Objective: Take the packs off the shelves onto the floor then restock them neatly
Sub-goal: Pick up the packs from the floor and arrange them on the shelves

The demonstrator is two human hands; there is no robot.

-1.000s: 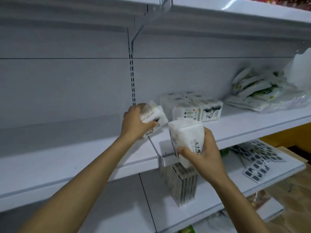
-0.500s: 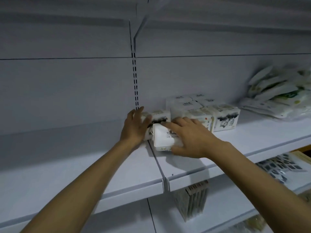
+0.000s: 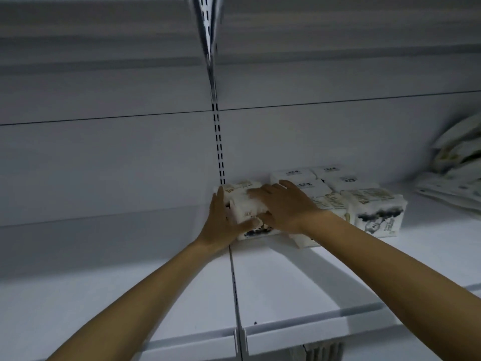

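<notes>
Shelf (image 3: 286,282) holds pack (image 3: 243,213) I carried 1s ago; L hand (image 3: 221,222) flat vs its side, R hand (image 3: 283,207) spread-fingered atop: restocking.

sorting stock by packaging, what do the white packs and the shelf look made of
White packs: likely soft tissue wrapped in thin plastic film; printed, faintly shiny, corners rounded. Shelf: probably painted sheet metal; smooth matte white, thin folded front lip.

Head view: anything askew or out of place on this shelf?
Mostly tidy. The leftmost pack, between the left hand and right hand, looks slightly tilted compared with the squared tissue block. At the far right, the flat pouches lie in a slumped heap, blurred, not stacked.
</notes>
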